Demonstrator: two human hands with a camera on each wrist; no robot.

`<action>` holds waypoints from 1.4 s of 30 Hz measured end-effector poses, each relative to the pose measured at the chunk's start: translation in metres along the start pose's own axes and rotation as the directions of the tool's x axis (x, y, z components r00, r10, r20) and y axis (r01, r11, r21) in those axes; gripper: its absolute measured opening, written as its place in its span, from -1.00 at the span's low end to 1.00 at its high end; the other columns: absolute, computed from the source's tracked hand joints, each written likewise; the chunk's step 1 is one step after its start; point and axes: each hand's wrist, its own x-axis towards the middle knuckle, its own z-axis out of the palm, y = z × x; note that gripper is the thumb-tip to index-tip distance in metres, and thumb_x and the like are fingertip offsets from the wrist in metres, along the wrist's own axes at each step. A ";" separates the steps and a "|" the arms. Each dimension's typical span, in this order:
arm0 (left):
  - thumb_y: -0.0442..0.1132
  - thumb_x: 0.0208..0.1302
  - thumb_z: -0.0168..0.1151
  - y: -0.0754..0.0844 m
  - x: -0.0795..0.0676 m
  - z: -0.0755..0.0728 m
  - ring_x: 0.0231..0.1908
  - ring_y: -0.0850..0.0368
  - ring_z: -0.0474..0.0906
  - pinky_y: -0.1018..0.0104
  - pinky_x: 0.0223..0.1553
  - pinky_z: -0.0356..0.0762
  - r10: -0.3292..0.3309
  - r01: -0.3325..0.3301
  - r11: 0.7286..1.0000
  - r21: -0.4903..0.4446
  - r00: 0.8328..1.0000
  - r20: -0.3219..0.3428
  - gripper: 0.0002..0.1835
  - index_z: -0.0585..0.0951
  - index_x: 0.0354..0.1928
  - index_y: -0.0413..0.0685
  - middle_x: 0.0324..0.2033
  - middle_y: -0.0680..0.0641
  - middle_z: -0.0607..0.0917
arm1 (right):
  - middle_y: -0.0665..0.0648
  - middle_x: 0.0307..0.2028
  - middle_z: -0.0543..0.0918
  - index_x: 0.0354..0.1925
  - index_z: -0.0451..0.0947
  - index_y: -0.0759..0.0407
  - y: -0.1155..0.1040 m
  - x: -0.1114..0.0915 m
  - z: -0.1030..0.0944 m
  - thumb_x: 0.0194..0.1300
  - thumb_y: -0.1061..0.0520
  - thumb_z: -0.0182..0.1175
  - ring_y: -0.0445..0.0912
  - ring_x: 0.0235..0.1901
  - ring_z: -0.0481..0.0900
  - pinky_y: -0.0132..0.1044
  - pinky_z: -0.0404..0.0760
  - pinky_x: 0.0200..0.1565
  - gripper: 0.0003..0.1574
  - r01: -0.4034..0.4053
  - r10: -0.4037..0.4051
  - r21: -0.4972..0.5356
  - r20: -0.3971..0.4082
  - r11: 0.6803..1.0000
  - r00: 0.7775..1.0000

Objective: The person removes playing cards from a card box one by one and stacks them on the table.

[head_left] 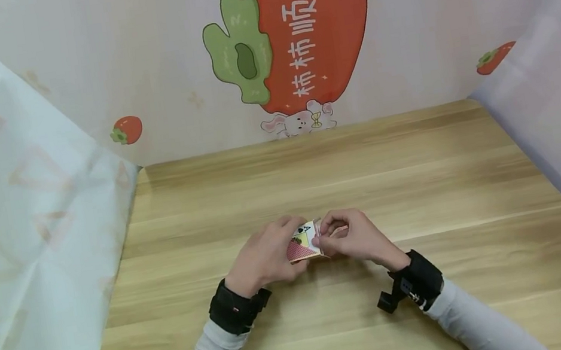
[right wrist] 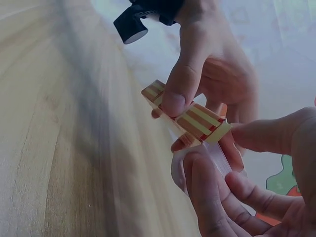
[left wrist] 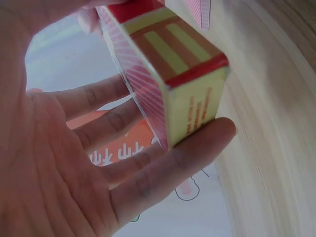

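Observation:
My left hand [head_left: 270, 252] grips a playing-card box [head_left: 301, 246] by its long edges, thumb along the near side and fingers over the far side. The box's upper face shows an ace and a red pattern. In the left wrist view its closed yellow end [left wrist: 197, 106] and striped side face the palm. At the opposite end my right hand [head_left: 352, 237] pinches the box's pale end flap [right wrist: 180, 170], with the thumb at the box's corner. A bit of red pattern [head_left: 341, 230] shows between the right fingers. The opening itself is hidden behind these fingers.
The box is held low over a wood-grain table [head_left: 330, 325]. A printed cloth wall [head_left: 171, 64] with a large persimmon drawing rises at the back edge, and pale cloth [head_left: 23, 237] hangs along both sides. Both wrists wear black camera straps [head_left: 235, 306].

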 end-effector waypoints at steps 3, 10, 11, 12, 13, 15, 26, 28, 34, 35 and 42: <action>0.09 -0.02 0.42 0.001 0.001 -0.001 -0.25 0.26 0.50 0.40 -0.24 0.50 -0.004 0.004 1.000 0.010 1.000 0.004 -0.27 0.48 0.25 0.10 0.01 0.10 0.60 | 0.25 -0.25 0.66 -0.19 0.63 0.19 0.000 0.002 0.000 0.27 0.03 0.40 0.10 -0.36 0.73 0.14 0.68 -0.24 -0.72 -0.058 0.057 0.076 0.017 0.995 0.998; 0.08 -0.04 0.46 0.003 0.003 0.000 -0.25 0.25 0.51 0.37 -0.22 0.52 0.001 -0.001 1.000 0.011 1.000 -0.002 -0.25 0.49 0.26 0.09 -0.01 0.10 0.61 | 0.29 -0.26 0.64 -0.18 0.58 0.31 0.003 0.004 0.000 0.27 0.20 0.35 0.06 -0.34 0.73 0.14 0.69 -0.22 -0.78 -0.095 0.096 0.130 0.000 0.987 0.995; 0.08 -0.04 0.47 0.004 0.003 0.000 -0.24 0.25 0.51 0.36 -0.22 0.52 0.001 -0.001 1.000 0.015 1.000 0.001 -0.24 0.49 0.26 0.08 0.00 0.09 0.61 | 0.29 -0.27 0.63 -0.18 0.57 0.33 0.004 0.004 0.000 0.27 0.22 0.34 0.06 -0.35 0.73 0.13 0.69 -0.23 -0.78 -0.091 0.092 0.125 -0.004 0.988 0.996; 0.09 -0.05 0.49 0.005 0.003 0.000 -0.23 0.23 0.52 0.34 -0.20 0.53 0.001 -0.001 1.000 0.022 1.000 0.003 -0.23 0.49 0.26 0.07 0.01 0.09 0.61 | 0.29 -0.27 0.63 -0.19 0.57 0.33 0.004 0.005 0.001 0.26 0.23 0.34 0.06 -0.36 0.73 0.10 0.70 -0.24 -0.79 -0.092 0.093 0.123 -0.009 0.988 0.996; 0.10 -0.05 0.50 0.005 0.004 0.001 -0.22 0.23 0.53 0.33 -0.19 0.54 -0.001 0.001 1.000 0.031 1.000 0.005 -0.21 0.48 0.27 0.07 0.02 0.08 0.61 | 0.29 -0.27 0.63 -0.20 0.57 0.34 0.004 0.005 0.000 0.26 0.24 0.34 0.05 -0.36 0.73 0.08 0.70 -0.26 -0.80 -0.092 0.094 0.123 -0.015 0.988 0.995; 0.11 -0.04 0.52 0.007 0.005 0.001 -0.19 0.20 0.55 0.30 -0.16 0.56 -0.004 0.004 0.999 0.050 1.000 0.006 -0.19 0.47 0.28 0.07 0.03 0.07 0.61 | 0.29 -0.27 0.63 -0.20 0.57 0.34 0.003 0.005 0.000 0.24 0.25 0.35 0.05 -0.37 0.73 0.04 0.71 -0.27 -0.80 -0.096 0.100 0.127 -0.021 0.987 0.995; 0.11 -0.06 0.57 0.003 0.005 0.003 -0.12 0.15 0.59 0.24 -0.10 0.59 -0.049 0.051 0.998 0.036 0.998 -0.047 -0.21 0.51 0.23 0.04 0.03 0.03 0.64 | 0.24 -0.26 0.72 -0.14 0.67 0.27 0.001 0.006 -0.018 0.27 0.15 0.37 0.11 -0.39 0.75 0.09 0.70 -0.26 -0.76 -0.164 0.167 0.099 -0.022 0.982 0.986; 0.11 -0.06 0.57 0.001 0.005 0.003 -0.08 0.12 0.60 0.20 -0.09 0.60 -0.063 0.064 0.998 0.020 0.997 -0.054 -0.20 0.50 0.24 0.02 0.06 0.00 0.64 | 0.27 -0.25 0.72 -0.10 0.64 0.31 0.000 0.006 -0.024 0.31 0.19 0.34 0.15 -0.39 0.75 0.07 0.70 -0.29 -0.76 -0.159 0.162 0.093 -0.025 0.983 0.987; 0.06 -0.10 0.63 -0.006 0.002 0.000 -0.10 0.10 0.60 0.16 -0.12 0.61 -0.077 0.073 0.997 -0.039 0.993 -0.088 -0.16 0.50 0.27 0.02 0.04 -0.04 0.65 | 0.36 -0.28 0.71 0.01 0.49 0.35 -0.005 0.006 -0.044 0.42 0.19 0.22 0.18 -0.39 0.74 0.05 0.70 -0.32 -0.70 -0.157 0.157 0.074 -0.005 0.985 0.988; 0.04 -0.11 0.64 -0.007 0.002 -0.001 -0.13 0.11 0.60 0.17 -0.13 0.60 -0.074 0.070 0.997 -0.045 0.993 -0.093 -0.16 0.50 0.26 0.03 0.02 -0.03 0.65 | 0.36 -0.27 0.71 0.04 0.48 0.33 -0.006 0.006 -0.049 0.43 0.18 0.20 0.17 -0.38 0.74 0.06 0.70 -0.30 -0.70 -0.149 0.150 0.069 -0.005 0.986 0.989; 0.03 -0.09 0.62 -0.012 0.000 -0.007 -0.09 0.10 0.60 0.16 -0.10 0.59 -0.087 0.083 0.995 -0.048 0.991 -0.097 -0.16 0.48 0.29 0.06 0.04 -0.02 0.64 | 0.21 -0.19 0.66 0.08 0.60 0.24 0.000 0.006 -0.087 0.42 0.09 0.24 -0.01 -0.31 0.59 -0.11 0.64 -0.25 -0.65 -0.098 0.101 0.041 -0.086 0.994 0.991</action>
